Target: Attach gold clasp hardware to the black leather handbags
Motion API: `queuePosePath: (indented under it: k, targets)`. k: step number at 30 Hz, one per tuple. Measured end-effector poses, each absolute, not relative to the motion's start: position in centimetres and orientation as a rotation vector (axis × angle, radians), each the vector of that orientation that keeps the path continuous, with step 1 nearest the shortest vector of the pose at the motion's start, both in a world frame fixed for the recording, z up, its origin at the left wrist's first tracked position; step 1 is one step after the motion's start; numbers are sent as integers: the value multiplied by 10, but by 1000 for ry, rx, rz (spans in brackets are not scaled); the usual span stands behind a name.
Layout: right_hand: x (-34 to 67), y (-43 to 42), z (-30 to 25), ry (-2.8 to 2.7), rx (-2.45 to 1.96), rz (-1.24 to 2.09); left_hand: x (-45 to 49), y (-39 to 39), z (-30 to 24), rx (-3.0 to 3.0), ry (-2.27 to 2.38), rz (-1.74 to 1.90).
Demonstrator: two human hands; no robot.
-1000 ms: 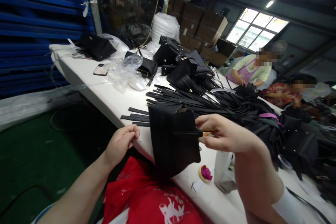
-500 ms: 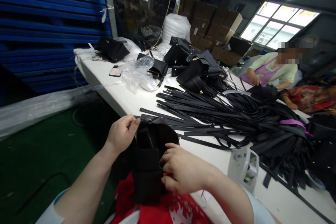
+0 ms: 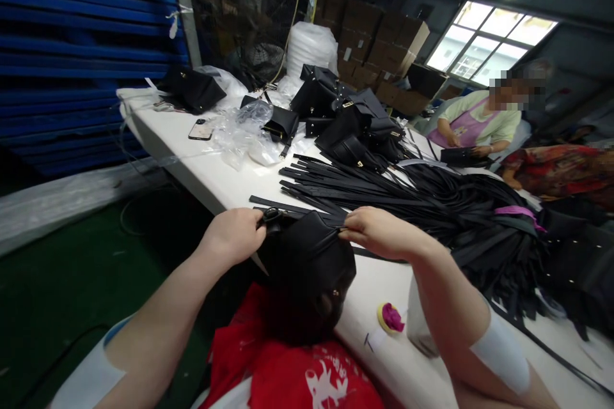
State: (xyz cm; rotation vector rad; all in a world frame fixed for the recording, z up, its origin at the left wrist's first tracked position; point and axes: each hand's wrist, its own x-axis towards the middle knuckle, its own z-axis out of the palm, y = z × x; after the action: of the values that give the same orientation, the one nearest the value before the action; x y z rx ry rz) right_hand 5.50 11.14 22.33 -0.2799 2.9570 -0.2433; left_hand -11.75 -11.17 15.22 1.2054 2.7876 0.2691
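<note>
1. Black bag (image 3: 311,255) is held up by the near edge of the white tabletop (image 3: 377,278), over a red cloth (image 3: 268,374).
2. Long black straps (image 3: 384,198) lie in a big bunch just behind it. More black bags (image 3: 345,134), clear plastic (image 3: 235,140) and a phone (image 3: 200,129) lie farther back.
3. A yellow ring with pink stuff in it (image 3: 392,318) is on the near side. The right arm hides part of a white tub (image 3: 419,323).
4. Half a second ago, the right hand (image 3: 377,230) was lower, on the bag's side, and the inside showed. Now it pinches the top right end.
5. The left hand (image 3: 235,236) grips the top left end, so the hands are apart.
6. The bag looks smooth and black, with folds by the right hand and a shiny stud low down. Its bottom is too dark to see well.
</note>
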Motion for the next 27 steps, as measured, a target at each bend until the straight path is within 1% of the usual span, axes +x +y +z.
queuePosePath:
  k: [4, 8, 11, 14, 16, 18, 19, 22, 23, 24, 27]
  targets:
    - [78, 103, 263, 2961, -338, -333, -85, -111, 160, 1232, 2664, 424]
    - [101, 73, 280, 2956, -294, -381, -61, -109, 153, 1242, 2481, 490]
    - [112, 55, 274, 2836, -361, -566, -51, -107, 142, 1290, 2333, 506]
    - [113, 43, 258, 2439, -688, -863, -47, -107, 131, 1315, 2286, 574]
    - [107, 38, 241, 2157, -838, -1001, -44, -107, 126, 1325, 2304, 631]
    - [97, 35, 221, 2142, -704, -997, -42, -108, 122, 1346, 2316, 708]
    - [92, 35, 209, 2268, -529, -912, -41, -109, 120, 1357, 2318, 756]
    - [78, 40, 171, 2736, 141, -522, -39, -111, 114, 1358, 2269, 935]
    - [74, 43, 158, 2816, 296, -507, -39, -111, 112, 1343, 2229, 1005]
    - [71, 45, 147, 2858, 398, -600, -39, -112, 109, 1321, 2178, 1074]
    - [64, 48, 120, 2911, 476, -1207, -37, -113, 100, 1233, 2032, 1248]
